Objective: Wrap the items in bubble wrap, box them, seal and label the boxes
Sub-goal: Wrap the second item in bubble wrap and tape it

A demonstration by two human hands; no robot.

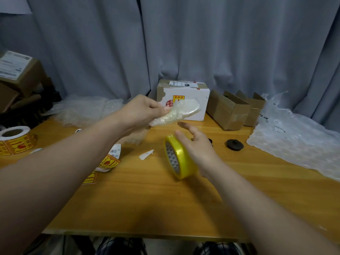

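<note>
While your left grip pinches the bubble-wrapped item above the table, long axis slanting up to the right, your right grip waits just below, fingers straight and loose against the tape roll, nearer the item's free end.

I saw soft, even indoor light from overhead; faint shadow pooled on table between forearms. Motion blur smeared right hand (fingertips worst). Pale wrapped bundle lost detail. Wide-angle bend bowed curtain folds near corners.
</note>
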